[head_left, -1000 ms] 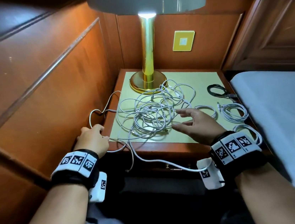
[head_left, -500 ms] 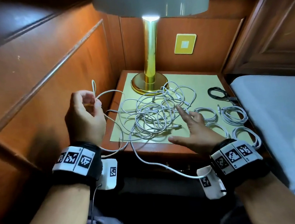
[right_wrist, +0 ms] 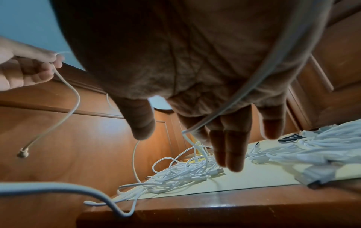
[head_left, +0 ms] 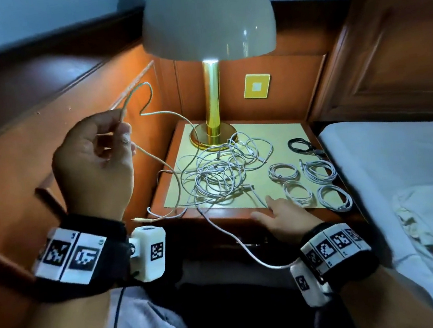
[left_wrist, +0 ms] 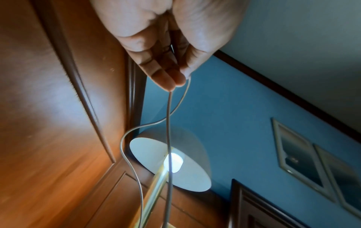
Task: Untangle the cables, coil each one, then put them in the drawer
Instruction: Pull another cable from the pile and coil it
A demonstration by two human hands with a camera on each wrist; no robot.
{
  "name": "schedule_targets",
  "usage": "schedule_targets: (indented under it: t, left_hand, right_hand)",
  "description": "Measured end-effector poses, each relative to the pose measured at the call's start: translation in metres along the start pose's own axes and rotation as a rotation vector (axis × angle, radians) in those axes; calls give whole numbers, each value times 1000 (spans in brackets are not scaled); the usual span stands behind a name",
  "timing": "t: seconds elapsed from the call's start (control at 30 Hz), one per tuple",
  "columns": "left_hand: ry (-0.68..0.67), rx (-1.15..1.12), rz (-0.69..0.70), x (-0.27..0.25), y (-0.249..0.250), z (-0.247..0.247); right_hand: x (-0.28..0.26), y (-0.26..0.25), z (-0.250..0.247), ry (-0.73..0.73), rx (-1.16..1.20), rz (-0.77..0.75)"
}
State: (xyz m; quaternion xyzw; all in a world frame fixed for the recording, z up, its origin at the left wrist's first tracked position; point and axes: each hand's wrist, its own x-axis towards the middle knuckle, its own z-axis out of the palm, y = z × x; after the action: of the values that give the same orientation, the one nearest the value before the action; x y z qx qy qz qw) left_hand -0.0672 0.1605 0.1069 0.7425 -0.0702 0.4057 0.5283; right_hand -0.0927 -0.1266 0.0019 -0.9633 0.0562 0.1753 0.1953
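In the head view the left hand [head_left: 93, 165], raised at frame left, pinches a white cable [head_left: 149, 112] trailing to the tangle [head_left: 219, 171] at centre, the left wrist view shows fingertips [left_wrist: 168, 80] gripping it, and the right wrist view shows the right hand [right_wrist: 195, 77] flat, fingers straight, above the nightstand [right_wrist: 215, 206].

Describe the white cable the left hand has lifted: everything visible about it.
The white cable is thin, round and flexible, with a smooth plastic-looking sheath. The left hand pinches it between thumb and fingertips, raised left of the nightstand. Above the grip it arches in a loop. One run drops toward the tangled pile on the nightstand top; the other hangs down to a free end with a small plug, which dangles in the air beside the nightstand's front left corner.
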Motion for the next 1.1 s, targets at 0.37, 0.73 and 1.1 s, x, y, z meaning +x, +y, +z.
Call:
schedule_targets:
  t: [0.37, 0.73, 1.1]
  left_hand:
    - [-61, -160, 186, 3, 101, -45]
    - [-123, -195, 24, -19, 106, -53]
    - [-543, 70, -231, -58, 77, -40]
  right_hand:
    - [-65, -19, -24, 227, 258, -134]
    - [-73, -79, -33, 181, 931, -384]
    - [-139, -74, -89, 72, 1429, -583]
